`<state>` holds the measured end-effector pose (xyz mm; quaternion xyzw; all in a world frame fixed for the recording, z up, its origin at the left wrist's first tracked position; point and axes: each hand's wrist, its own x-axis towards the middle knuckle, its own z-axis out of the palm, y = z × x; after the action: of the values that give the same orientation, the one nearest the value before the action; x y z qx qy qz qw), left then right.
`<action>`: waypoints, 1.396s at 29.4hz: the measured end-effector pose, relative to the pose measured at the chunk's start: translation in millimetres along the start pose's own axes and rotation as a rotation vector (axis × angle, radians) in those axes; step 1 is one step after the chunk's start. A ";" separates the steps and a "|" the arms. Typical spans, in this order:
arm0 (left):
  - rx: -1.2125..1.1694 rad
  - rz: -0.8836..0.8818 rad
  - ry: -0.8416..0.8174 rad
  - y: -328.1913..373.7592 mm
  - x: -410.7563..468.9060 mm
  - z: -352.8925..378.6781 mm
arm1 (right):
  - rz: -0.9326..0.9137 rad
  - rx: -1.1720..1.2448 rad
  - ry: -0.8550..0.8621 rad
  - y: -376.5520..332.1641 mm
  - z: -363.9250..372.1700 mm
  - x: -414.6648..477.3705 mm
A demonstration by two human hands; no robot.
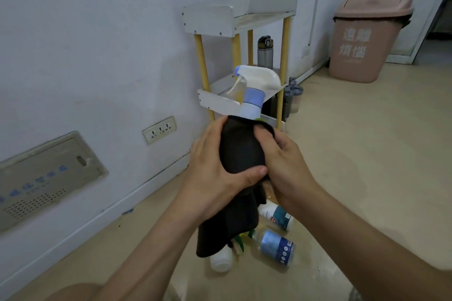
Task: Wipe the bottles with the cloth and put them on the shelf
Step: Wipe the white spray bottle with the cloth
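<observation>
A person holds a spray bottle [253, 95] upright at frame centre, its body swathed in a soft black cloth [241, 154]. The left hand [215, 166] grips the spray bottle through the fabric, thumb laid across the front. The right hand [286, 161] curls its fingers into the cloth's upper edge. Only the white trigger head and lilac collar show (the body is hidden under the cloth).

Behind, at 12 o'clock, stands a narrow shelf [215, 19] of white trays on yellow posts against the wall, a grey flask [265, 52] on its middle tier. Bare glossy floor [367, 154] opens toward 3 o'clock. A pink lidded bin [367, 39] sits at 2 o'clock.

At 6 o'clock, three bottles lie on the floor: a blue-labelled one [276, 245], a teal-labelled one [276, 216] and a white one [221, 261], partly covered by the hanging cloth. A wall socket [160, 129] sits at 9 o'clock.
</observation>
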<state>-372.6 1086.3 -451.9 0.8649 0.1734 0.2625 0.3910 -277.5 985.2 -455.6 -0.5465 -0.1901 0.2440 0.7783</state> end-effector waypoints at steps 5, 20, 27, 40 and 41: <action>-0.239 -0.140 0.060 0.9 8.0 1.8 | 0.053 -0.023 -0.086 1.3 1.6 -2.6; -0.170 -0.060 0.327 1.5 9.6 25.7 | 0.230 -0.310 -0.381 -24.7 -25.4 0.5; -0.311 -0.069 0.215 9.7 5.0 22.7 | 0.242 -0.248 -0.278 4.3 -16.1 7.7; 0.069 -0.048 -0.169 -16.7 0.5 38.3 | 0.220 -0.302 -0.058 -5.5 -7.8 6.5; 0.073 -0.060 -0.076 -14.1 1.3 39.0 | 0.234 -0.274 -0.099 -9.2 -11.1 6.1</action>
<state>-349.9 1073.1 -484.0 0.8823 0.1939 0.2111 0.3734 -264.7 977.7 -450.4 -0.6531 -0.1949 0.3314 0.6525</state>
